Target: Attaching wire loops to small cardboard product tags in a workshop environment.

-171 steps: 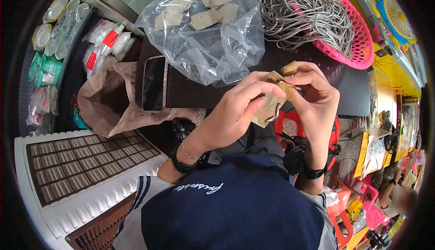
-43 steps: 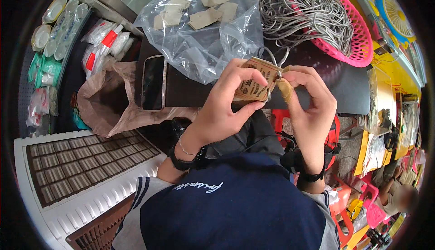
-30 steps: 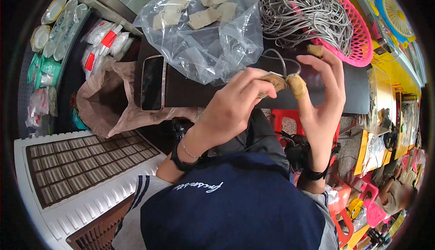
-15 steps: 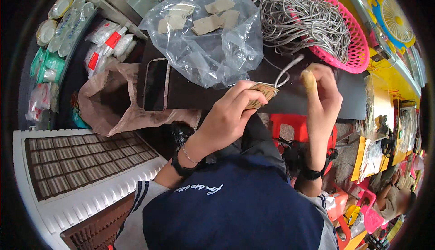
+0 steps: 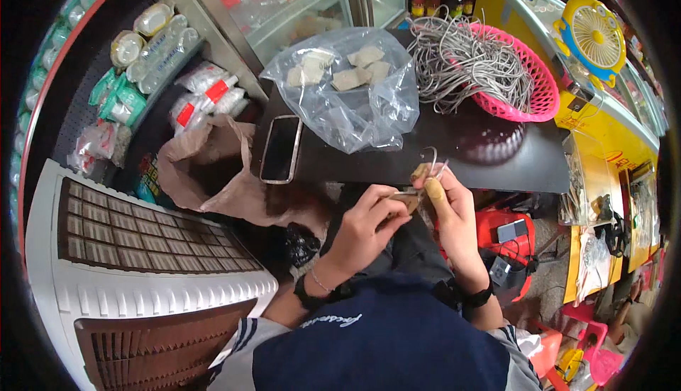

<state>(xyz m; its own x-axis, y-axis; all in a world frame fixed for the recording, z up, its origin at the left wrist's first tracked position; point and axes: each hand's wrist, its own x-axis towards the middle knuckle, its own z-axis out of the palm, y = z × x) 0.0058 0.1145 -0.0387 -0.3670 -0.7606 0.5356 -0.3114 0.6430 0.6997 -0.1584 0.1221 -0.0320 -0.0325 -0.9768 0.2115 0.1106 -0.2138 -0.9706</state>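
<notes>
Between the thumb and fingers of my left hand point(image 5: 365, 222) is a small brown cardboard tag point(image 5: 406, 199), seen nearly edge-on. My right hand point(image 5: 456, 219), with tan covers on the thumb and a fingertip, pinches a pale grey cord point(image 5: 434, 154) right beside the tag. The cord makes a small loop above the fingertips; where it meets the tag is hidden. Beyond my hands, a clear plastic bag point(image 5: 333, 118) lies on the dark table point(image 5: 433, 166) with several greyish card pieces point(image 5: 351, 79). A tangle of grey cords point(image 5: 461, 65) fills a pink basket point(image 5: 545, 100).
A phone point(image 5: 281, 148) lies at the table's left edge. Further left are an open brown bag point(image 5: 245, 199) and a white air cooler point(image 5: 163, 299). On the right stand a red stool point(image 5: 489, 231) with devices on it and a yellow-blue fan point(image 5: 592, 36).
My right hand has come left and down to meet the tag and now pinches the cord. My left hand has moved slightly lower, and the tag has tilted. The view has shifted.
</notes>
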